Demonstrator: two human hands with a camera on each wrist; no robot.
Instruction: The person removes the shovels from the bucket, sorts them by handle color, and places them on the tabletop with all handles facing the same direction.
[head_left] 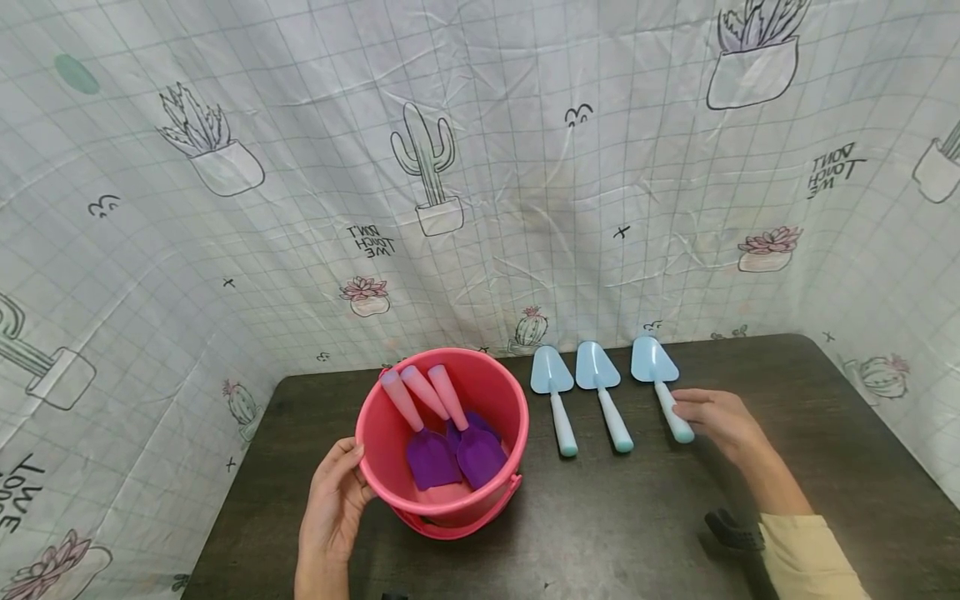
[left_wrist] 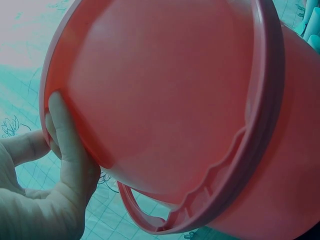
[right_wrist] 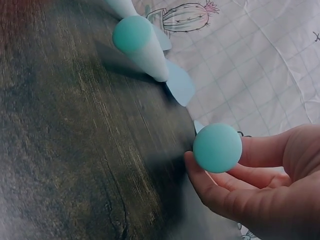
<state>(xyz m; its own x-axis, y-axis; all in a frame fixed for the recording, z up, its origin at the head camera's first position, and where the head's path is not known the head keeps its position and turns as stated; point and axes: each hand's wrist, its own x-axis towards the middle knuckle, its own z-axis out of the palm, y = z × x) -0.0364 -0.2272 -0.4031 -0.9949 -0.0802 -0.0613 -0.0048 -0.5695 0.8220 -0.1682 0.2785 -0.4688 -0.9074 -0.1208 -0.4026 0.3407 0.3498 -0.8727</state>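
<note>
On the left of the table, my left hand [head_left: 334,500] grips the rim of a pink bucket [head_left: 365,454], fingers on both sides of its wall in the left wrist view. Inside the bucket lean three toy shovels [head_left: 435,461] with purple blades and pink handles. At the right, my right hand [head_left: 723,423] pinches the white handle of a light blue toy trowel [head_left: 655,362]; its round teal end [right_wrist: 218,148] faces the right wrist camera. Two matching trowels, one in the middle [head_left: 597,365] and one nearer the bucket [head_left: 552,369], lie in a row to its left.
The dark wooden table [head_left: 592,525] ends at a hanging cloth [head_left: 525,208] printed with cacti, which also runs along both sides. The bucket's pink carrying handle [head_left: 457,529] hangs down at its front. A black strap-like object [head_left: 731,531] is by the right sleeve.
</note>
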